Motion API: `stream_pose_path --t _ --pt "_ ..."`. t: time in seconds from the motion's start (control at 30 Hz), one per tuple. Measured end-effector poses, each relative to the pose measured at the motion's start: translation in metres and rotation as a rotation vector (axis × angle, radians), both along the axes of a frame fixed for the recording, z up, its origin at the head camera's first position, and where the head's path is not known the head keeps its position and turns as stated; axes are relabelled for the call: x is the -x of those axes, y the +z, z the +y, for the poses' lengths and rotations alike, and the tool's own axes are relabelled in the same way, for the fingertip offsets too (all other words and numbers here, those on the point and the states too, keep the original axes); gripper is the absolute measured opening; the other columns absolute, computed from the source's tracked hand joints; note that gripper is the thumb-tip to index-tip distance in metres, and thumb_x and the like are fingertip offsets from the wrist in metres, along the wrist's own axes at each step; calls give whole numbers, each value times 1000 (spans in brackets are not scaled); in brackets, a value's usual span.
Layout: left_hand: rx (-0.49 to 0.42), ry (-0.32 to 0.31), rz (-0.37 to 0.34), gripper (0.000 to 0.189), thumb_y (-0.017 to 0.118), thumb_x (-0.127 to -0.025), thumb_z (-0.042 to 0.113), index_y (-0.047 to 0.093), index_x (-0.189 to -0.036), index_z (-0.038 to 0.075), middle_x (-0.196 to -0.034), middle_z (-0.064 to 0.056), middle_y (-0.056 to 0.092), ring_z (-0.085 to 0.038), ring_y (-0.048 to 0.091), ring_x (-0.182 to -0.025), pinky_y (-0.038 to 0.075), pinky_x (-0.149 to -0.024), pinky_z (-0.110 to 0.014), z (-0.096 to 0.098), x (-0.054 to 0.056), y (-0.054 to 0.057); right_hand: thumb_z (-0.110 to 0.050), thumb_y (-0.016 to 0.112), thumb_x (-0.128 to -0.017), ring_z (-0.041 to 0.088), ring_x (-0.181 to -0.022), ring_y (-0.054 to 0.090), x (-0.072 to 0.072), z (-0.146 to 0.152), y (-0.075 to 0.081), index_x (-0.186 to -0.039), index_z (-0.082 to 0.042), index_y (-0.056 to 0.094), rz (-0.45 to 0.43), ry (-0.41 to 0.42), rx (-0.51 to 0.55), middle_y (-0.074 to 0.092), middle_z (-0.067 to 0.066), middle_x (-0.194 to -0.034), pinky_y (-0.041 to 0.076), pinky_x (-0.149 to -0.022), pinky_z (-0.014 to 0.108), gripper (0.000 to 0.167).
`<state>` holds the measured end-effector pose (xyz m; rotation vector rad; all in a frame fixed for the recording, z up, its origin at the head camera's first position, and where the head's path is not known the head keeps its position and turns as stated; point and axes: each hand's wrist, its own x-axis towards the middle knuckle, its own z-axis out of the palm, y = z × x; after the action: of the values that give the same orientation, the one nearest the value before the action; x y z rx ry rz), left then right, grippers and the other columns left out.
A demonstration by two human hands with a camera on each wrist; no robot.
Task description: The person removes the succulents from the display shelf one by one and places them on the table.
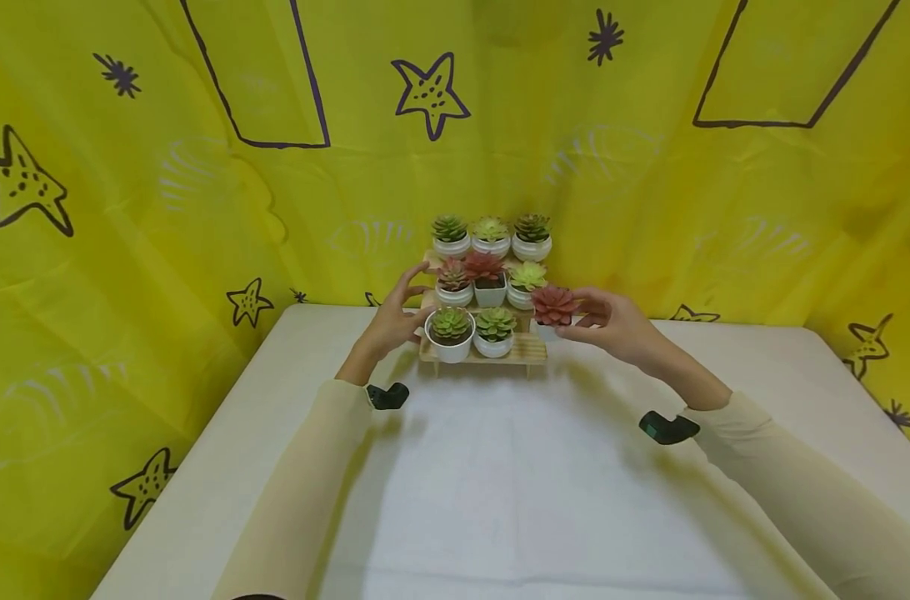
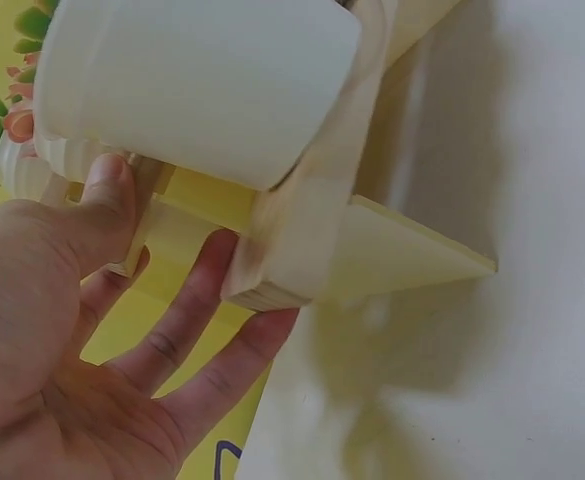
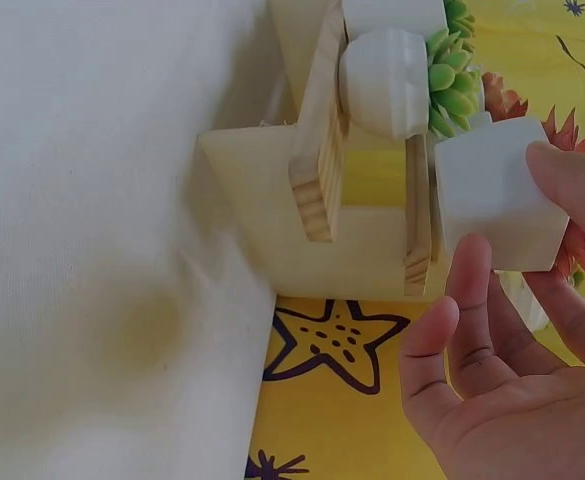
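Plant (image 1: 553, 307), red, sits pinched in the nearer right hand (image 1: 614, 327) at the stand's (image 2: 412, 250) three o'clock; the front tier (image 1: 530, 345) lies toward its seven. Left hand (image 1: 386, 327) grips the stand at nine.

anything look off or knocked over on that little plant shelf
Nothing spilled or damaged. Only the pale wooden three-tier stand looks unevenly filled: its front tier's right end is bare beside two green succulents in white pots, while a red succulent in a square white pot is in the right hand.
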<state>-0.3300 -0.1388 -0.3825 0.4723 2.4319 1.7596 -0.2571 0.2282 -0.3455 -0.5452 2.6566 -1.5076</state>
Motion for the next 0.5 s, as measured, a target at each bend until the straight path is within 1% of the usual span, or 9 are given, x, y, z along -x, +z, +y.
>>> stream_pose_path --t 0.2,0.27,0.37,0.43,0.5 --pt "14 19 1 77 65 -101 7 29 -160 41 -153 -18 44 -49 67 -108 61 -64 -50 0 -2 5 -19 79 -93 22 -109 65 2 10 2 -137 -5 63 23 32 36 65 11 -126 53 -86 21 49" --pt "19 24 4 77 66 -101 7 29 -160 40 -153 -18 45 -48 67 -109 61 -64 -49 1 -3 6 -19 78 -94 20 -112 63 2 16 2 -139 -7 63 19 27 39 65 10 -129 53 -87 21 50" --pt "17 21 17 78 66 -101 5 29 -161 38 -153 -19 45 -49 67 -109 61 -64 -50 2 -5 7 -20 78 -94 13 -111 63 0 26 3 -141 -10 62 11 -3 42 64 6 -132 54 -85 22 51" --pt "11 18 24 78 65 -101 5 29 -161 37 -153 -19 46 -49 67 -108 61 -64 -49 2 -5 7 -18 78 -94 12 -113 63 0 32 3 -142 -12 63 5 -15 56 64 3 -137 54 -86 23 51" --pt "0 13 25 78 65 -101 4 29 -161 37 -152 -19 46 -48 67 -107 61 -63 -48 1 -6 6 -17 78 -94 12 -114 63 -1 39 3 -142 -12 63 6 -28 60 64 1 -138 54 -84 23 50"
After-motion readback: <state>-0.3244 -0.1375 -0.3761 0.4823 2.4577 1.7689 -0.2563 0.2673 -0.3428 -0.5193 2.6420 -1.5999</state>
